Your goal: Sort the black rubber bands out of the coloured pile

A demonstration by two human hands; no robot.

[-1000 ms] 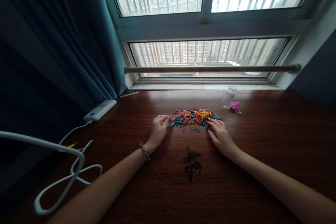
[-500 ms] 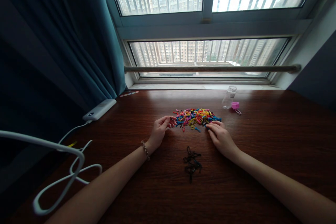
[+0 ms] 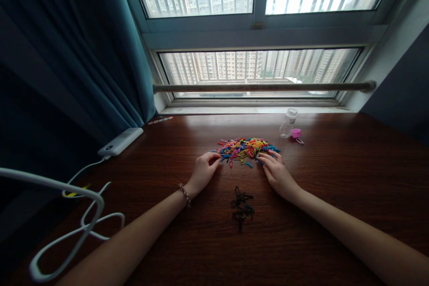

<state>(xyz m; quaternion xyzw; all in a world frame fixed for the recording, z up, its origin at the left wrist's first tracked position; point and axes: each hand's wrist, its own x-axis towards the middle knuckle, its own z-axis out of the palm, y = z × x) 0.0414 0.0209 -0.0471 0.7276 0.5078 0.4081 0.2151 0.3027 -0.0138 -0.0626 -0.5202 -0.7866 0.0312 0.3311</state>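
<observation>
A heap of small multicoloured bands (image 3: 244,148) lies on the brown wooden table (image 3: 318,241). At the heap's left edge is my left hand (image 3: 203,170), its fingers pinched together by some blue bands; what they hold is too small to name. My right hand (image 3: 277,174) rests at the right edge of the heap, with its fingers spread over the bands. Nearer to me, between my forearms, lies a small separate group of black bands (image 3: 241,209).
Behind the heap on the right stand a clear bottle (image 3: 287,124) and a pink cap (image 3: 296,133) with a loop. A white device (image 3: 121,141) with a white cable (image 3: 80,187) is at the left, by a blue curtain (image 3: 134,71). A window is behind the table.
My left hand's fingers have lowered and closed at the heap's left edge. My right hand's fingers have spread a little over the bands. The whole view has shifted slightly.
</observation>
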